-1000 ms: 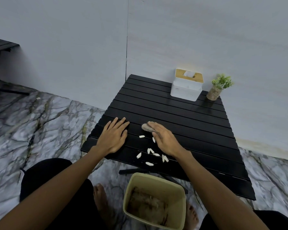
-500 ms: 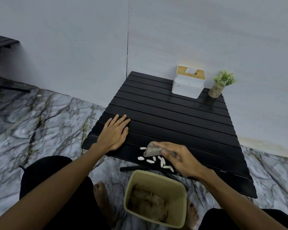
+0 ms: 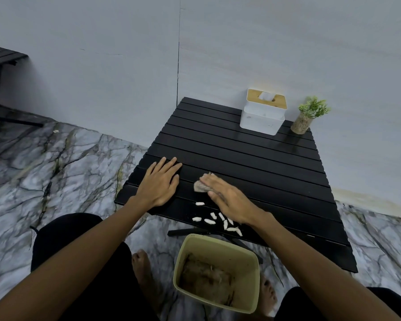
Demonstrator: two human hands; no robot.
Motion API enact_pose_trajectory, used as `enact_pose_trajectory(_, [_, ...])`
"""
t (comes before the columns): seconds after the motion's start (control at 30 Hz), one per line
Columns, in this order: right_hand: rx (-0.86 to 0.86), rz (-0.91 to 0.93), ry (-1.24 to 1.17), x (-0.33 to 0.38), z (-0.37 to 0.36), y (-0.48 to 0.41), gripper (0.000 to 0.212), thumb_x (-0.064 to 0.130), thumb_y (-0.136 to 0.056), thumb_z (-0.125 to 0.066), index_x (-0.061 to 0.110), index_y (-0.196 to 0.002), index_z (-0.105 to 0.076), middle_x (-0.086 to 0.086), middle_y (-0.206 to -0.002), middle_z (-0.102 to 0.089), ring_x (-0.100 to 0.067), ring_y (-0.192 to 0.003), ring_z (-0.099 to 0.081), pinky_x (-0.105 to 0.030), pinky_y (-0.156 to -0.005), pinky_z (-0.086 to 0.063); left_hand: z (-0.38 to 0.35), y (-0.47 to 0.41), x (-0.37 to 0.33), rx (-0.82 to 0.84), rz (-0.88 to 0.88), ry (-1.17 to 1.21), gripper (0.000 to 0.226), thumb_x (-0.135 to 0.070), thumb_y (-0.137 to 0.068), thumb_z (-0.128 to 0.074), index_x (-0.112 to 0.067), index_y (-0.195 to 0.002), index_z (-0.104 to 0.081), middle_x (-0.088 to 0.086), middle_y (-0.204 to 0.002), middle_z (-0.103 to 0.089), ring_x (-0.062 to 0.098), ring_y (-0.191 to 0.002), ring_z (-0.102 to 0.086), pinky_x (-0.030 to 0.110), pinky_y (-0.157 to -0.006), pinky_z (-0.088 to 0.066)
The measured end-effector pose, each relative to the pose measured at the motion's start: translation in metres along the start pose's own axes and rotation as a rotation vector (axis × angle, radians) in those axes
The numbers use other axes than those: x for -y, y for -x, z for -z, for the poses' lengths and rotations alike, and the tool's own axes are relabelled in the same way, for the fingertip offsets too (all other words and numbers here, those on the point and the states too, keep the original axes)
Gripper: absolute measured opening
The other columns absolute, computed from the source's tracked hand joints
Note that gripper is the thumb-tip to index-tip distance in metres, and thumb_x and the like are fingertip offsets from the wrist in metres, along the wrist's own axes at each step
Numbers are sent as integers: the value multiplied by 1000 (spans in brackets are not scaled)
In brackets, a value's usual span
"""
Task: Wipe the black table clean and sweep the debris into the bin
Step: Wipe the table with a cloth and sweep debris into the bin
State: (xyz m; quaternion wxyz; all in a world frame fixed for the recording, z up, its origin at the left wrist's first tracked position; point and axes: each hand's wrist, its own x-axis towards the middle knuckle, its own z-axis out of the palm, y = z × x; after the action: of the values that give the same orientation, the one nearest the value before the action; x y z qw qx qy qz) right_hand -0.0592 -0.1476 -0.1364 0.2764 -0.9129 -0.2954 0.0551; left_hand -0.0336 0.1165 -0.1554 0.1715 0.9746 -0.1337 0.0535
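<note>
Small white scraps of debris (image 3: pixel 218 220) lie at the near edge of the slatted black table (image 3: pixel 252 163), above the olive plastic bin (image 3: pixel 250 258). The right hand (image 3: pixel 227 195), fingers together, presses a grey rag (image 3: pixel 200 185); the left hand (image 3: pixel 159 181) lies splayed flat. A fast sweep could scatter scraps past the bin or into slat gaps. No writing readable.

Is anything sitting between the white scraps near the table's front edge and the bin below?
Nothing visible. The small white scraps lie on bare slats of the black slatted table, just short of its front edge, and the open beige plastic bin stands on the floor directly below that edge.
</note>
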Motion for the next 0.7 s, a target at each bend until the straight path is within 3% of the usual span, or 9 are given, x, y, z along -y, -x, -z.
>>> enact_pose_trajectory(0.17, [122, 141, -30, 27, -2, 22, 46, 29, -111, -35, 28, -156, -32, 7, -164, -28, -4, -152, -17, -38, -123, -27, 1, 0, -1, -9, -1, 6, 66, -50, -92, -10, -25, -149, -35, -4, -160, -25, 20, -149, -13, 41, -121, -9])
enact_pose_trajectory(0.43, [148, 210, -82, 43, -1, 61, 42, 22, -111, -35, 21, -153, -41, 6, -158, -39, -5, -150, -26, -37, -121, -30, -1, 0, 0, -15, -1, -5, 64, -49, -94, -13, -25, -148, -37, -3, -159, -26, 20, -149, -15, 41, -120, -10])
enact_pose_trajectory(0.6, [-136, 138, -238, 33, 2, 63, 40, 9, -108, -42, 14, -147, -50, 3, -150, -51, -10, -143, -41, -37, -116, -39, -1, 1, 0, -20, 1, -6, 59, -46, -96, -17, -25, -148, -37, -2, -159, -27, 21, -149, -16, 41, -120, -10])
enact_pose_trajectory(0.7, [-264, -8, -182, 22, -4, 43, 39, 15, -109, -41, 16, -147, -50, 3, -152, -49, -8, -145, -37, -38, -119, -35, 1, 1, -1, -20, 3, -4, 64, -49, -94, -13, -25, -148, -37, -2, -159, -27, 21, -149, -15, 41, -120, -10])
